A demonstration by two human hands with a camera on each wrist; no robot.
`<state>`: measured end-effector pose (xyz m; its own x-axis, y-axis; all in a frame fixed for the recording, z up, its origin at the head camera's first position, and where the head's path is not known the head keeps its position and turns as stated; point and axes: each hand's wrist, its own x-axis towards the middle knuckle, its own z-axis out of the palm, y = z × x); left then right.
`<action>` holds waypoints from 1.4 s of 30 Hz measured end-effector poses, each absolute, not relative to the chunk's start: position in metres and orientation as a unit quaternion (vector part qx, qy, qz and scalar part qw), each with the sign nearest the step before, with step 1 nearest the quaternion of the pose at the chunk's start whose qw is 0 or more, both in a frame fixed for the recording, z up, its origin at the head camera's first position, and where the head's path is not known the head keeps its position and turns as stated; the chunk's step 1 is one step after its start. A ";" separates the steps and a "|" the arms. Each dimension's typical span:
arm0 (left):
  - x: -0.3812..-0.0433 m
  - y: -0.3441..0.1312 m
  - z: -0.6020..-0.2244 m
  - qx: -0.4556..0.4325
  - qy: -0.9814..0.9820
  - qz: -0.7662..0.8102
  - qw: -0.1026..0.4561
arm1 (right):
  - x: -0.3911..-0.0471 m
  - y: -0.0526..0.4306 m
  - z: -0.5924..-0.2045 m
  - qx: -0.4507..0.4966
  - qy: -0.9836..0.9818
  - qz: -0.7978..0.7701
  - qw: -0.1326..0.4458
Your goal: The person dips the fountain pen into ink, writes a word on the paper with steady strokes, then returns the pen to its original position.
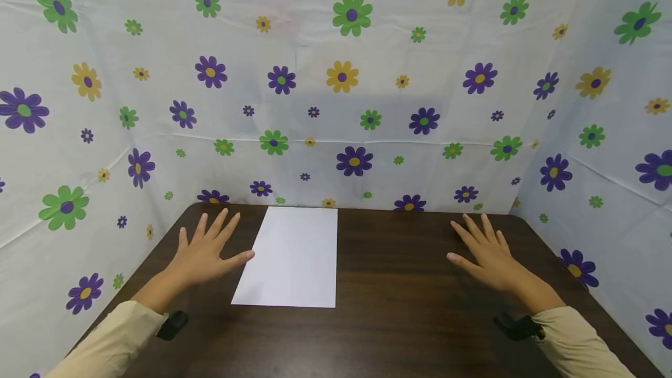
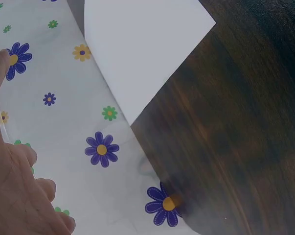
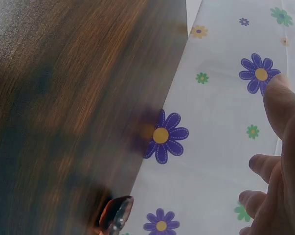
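A blank white sheet of paper [image 1: 294, 258] lies on the dark wooden table, its far edge by the table's back edge. My left hand [image 1: 202, 258] is left of it with fingers spread and holds nothing; the thumb tip overlaps the sheet's left edge in the head view. On the right side, my right hand [image 1: 490, 258] is over the table, fingers spread, holding nothing. In the right wrist view a small shiny dark object with reddish-orange parts [image 3: 116, 214] sits near the table's far edge; its kind is unclear, and the right hand hides it in the head view.
The brown wood-grain table [image 1: 394, 284] has rounded back corners. White cloth printed with purple, green and yellow flowers [image 1: 352, 104] hangs behind it and along both sides. A dark wrist device [image 1: 172, 325] is at the left sleeve cuff, another [image 1: 517, 326] at the right.
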<state>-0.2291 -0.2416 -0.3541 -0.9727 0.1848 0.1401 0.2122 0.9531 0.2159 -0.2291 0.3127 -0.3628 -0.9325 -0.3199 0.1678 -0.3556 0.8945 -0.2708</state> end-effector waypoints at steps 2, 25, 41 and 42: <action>-0.230 -0.241 -0.356 -0.102 -0.986 -0.116 0.059 | -0.230 0.315 -0.364 0.169 -0.972 0.152 0.057; -0.240 -0.216 -0.431 -0.138 -0.982 -0.126 -0.018 | -0.260 0.396 -0.410 0.028 -0.980 0.191 0.034; -0.243 -0.217 -0.443 -0.140 -0.974 -0.150 -0.098 | -0.281 0.410 -0.436 0.008 -0.973 0.230 0.035; -0.244 -0.218 -0.444 -0.137 -0.973 -0.154 -0.100 | -0.282 0.410 -0.437 -0.006 -0.970 0.242 0.027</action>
<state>-0.2438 -0.2178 -0.4442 -0.9423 0.2981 -0.1522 0.2364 0.9147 0.3277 -0.2816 0.4104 -0.4372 -0.9985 0.0239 0.0501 -0.0025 0.8827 -0.4700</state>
